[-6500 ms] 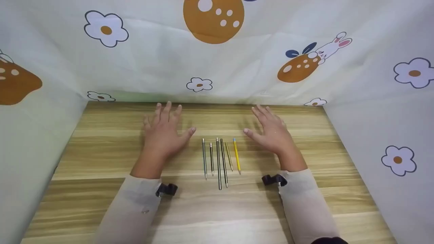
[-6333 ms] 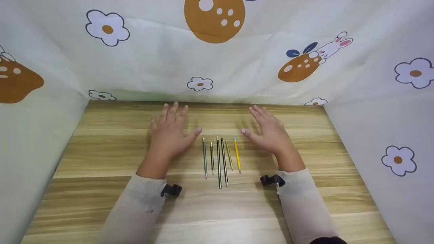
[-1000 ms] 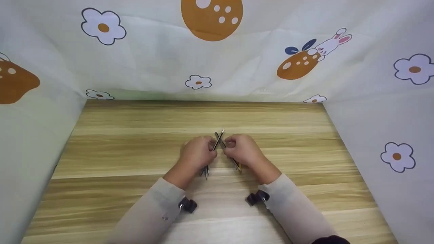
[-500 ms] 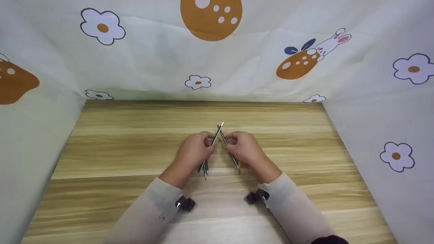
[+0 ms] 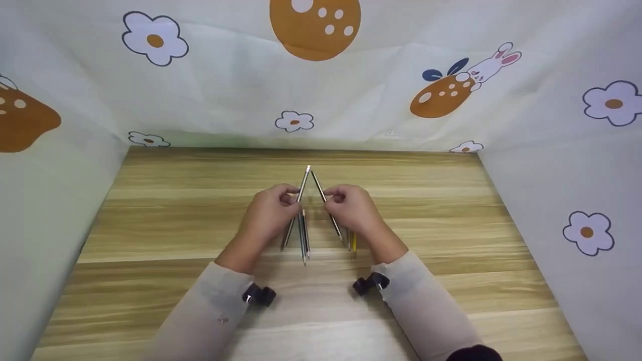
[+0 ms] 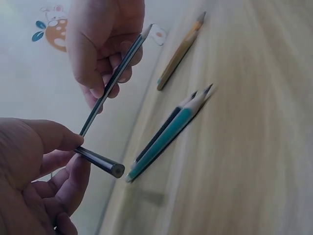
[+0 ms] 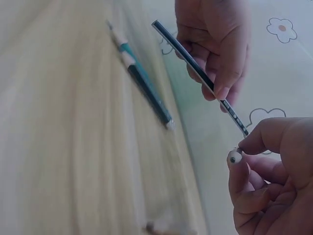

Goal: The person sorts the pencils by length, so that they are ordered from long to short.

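My left hand pinches a dark striped pencil between thumb and fingers. Its pale end points away; its near end, in the left wrist view, is flat and unsharpened. A second dark striped pencil is pinched by my right hand, with its sharpened tip towards me. Both pencils are raised off the table and slant inward, their far ends close together. Below the left hand lie a blue-green pencil and a shorter dark pencil. A yellow pencil and a tan pencil lie partly hidden under the right hand.
A wood-grain table spreads beneath the hands. Pale cloth printed with flowers, orange fruit and a rabbit stands around its back and sides. A black wrist camera sits on the left sleeve, another on the right.
Six pencils' row is broken: each hand has taken one dark pencil. Over the last second the hands moved apart and away from me, and the crossed pencils separated to near-touching far ends.
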`<state>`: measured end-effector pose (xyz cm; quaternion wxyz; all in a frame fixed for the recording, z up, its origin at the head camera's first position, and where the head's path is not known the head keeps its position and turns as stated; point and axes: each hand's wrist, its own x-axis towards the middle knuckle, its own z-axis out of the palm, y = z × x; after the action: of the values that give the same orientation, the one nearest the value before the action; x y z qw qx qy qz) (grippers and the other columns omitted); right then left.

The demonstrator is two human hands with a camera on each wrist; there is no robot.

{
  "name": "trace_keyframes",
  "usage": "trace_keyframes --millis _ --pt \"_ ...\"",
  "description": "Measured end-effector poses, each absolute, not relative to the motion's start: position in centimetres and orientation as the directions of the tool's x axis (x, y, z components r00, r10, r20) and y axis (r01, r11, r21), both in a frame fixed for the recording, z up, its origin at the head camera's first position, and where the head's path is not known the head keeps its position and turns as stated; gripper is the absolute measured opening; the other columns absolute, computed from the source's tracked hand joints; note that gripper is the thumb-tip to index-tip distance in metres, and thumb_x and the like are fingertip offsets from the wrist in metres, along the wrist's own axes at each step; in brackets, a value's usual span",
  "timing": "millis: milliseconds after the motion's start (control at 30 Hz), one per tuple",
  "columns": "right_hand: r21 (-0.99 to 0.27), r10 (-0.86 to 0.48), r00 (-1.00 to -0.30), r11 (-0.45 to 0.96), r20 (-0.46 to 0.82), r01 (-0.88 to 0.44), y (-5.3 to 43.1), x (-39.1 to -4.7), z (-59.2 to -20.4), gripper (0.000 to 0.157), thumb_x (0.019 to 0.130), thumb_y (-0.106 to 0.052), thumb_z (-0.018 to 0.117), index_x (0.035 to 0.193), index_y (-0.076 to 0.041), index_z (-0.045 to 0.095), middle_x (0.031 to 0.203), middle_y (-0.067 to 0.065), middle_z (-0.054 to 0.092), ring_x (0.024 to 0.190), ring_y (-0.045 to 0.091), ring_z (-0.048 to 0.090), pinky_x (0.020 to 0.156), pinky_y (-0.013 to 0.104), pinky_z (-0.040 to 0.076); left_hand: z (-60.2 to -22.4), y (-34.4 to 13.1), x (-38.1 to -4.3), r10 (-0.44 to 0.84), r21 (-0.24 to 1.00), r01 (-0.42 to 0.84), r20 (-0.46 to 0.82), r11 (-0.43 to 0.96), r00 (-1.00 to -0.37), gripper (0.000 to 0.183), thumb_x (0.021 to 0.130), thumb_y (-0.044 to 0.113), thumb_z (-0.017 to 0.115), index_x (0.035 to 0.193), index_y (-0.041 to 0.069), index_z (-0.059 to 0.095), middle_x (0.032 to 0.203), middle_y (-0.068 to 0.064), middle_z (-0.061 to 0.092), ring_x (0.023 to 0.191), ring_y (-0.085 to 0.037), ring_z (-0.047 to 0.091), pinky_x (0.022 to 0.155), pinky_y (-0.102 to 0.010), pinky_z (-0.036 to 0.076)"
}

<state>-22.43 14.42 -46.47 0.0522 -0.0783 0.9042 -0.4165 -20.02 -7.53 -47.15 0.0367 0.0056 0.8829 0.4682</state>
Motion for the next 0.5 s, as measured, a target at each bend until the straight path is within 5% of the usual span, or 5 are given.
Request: trace_keyframes --millis 500 --pt "-0.833 -0.167 -0.986 0.548 -0.019 -0.077 9.1 -23.8 -46.1 0.033 0.09 -0.015 0.066 0.119 -0.011 0.081 0.092 0.0 0.075 0.082 0.008 0.065 0.076 0.023 0.054 -47.1 -13.9 -20.7 -0.045 0.843 -0.078 -0.064 0.532 -0.997 0.043 0.095 0.027 0.07 0.137 0.014 0.072 0.115 -0.01 0.08 0.109 -0.026 0.077 0.093 -0.04 0.06"
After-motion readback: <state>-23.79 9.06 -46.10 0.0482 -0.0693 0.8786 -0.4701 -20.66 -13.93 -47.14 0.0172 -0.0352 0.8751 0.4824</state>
